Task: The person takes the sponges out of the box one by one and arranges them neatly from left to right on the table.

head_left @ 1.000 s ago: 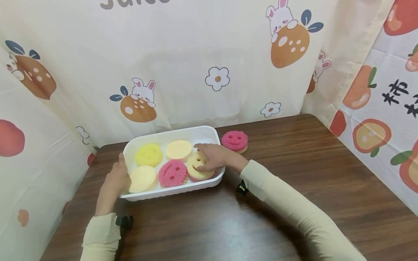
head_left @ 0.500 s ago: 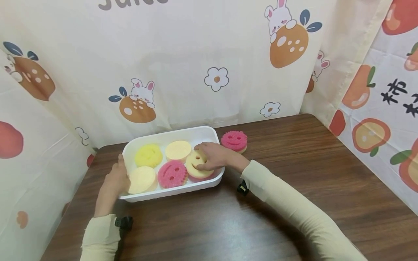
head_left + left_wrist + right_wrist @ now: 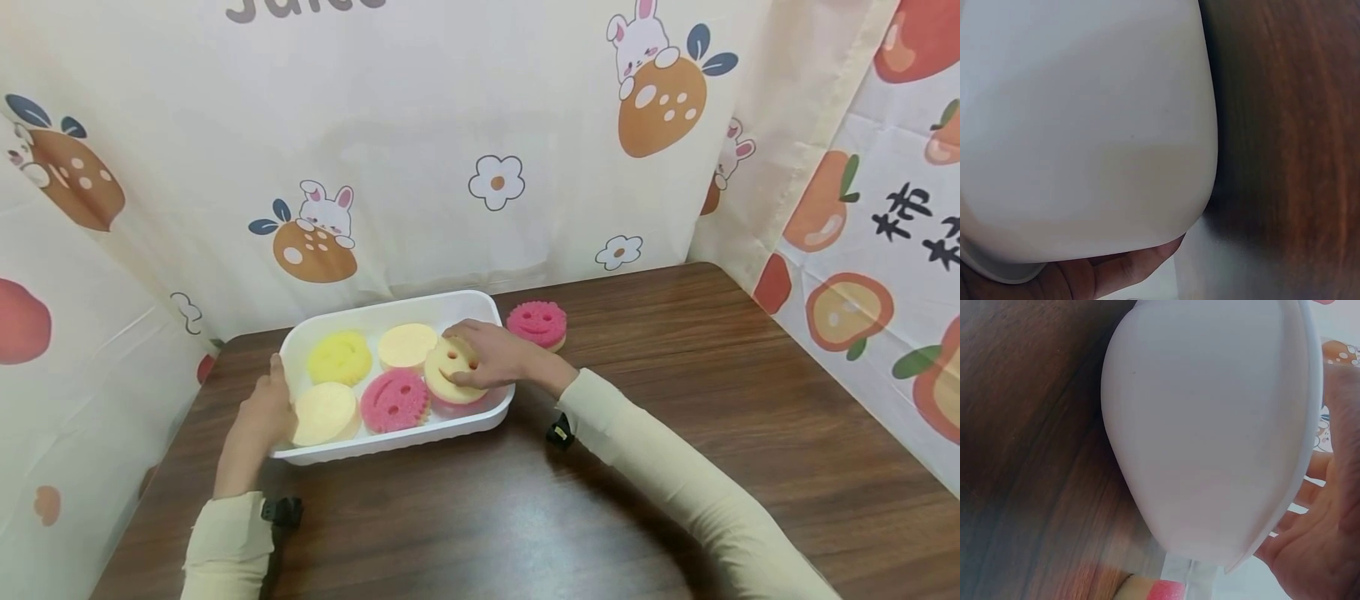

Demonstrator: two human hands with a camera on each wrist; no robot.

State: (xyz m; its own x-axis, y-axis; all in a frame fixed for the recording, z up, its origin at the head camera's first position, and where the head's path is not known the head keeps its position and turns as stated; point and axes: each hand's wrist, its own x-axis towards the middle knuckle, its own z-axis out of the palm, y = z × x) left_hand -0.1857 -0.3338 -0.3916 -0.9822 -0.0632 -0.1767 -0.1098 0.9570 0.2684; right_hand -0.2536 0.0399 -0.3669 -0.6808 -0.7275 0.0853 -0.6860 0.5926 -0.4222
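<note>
A white plastic tray (image 3: 390,442) holds several round sponges. My left hand (image 3: 262,412) grips the tray's left end; in the left wrist view its fingers (image 3: 1129,269) show along the wall's edge. My right hand (image 3: 495,358), reaching over the tray's right end, pinches a cream smiley sponge (image 3: 442,387) with a pink underside, tilted and slightly raised. Left of it lies a pink smiley sponge (image 3: 395,402). A yellow smiley sponge (image 3: 339,358) and two plain cream-topped sponges (image 3: 325,414) fill the rest. In the right wrist view, the tray wall hides the held sponge.
Outside the tray, a pink smiley sponge (image 3: 537,321) with a cream underside lies on the brown wooden table (image 3: 675,350) near the tray's right end. A patterned curtain (image 3: 435,108) hangs behind the table, with printed cloths at both sides.
The cream smiley sponge has risen slightly and tilted in my right hand. My left hand stays at the tray's left end.
</note>
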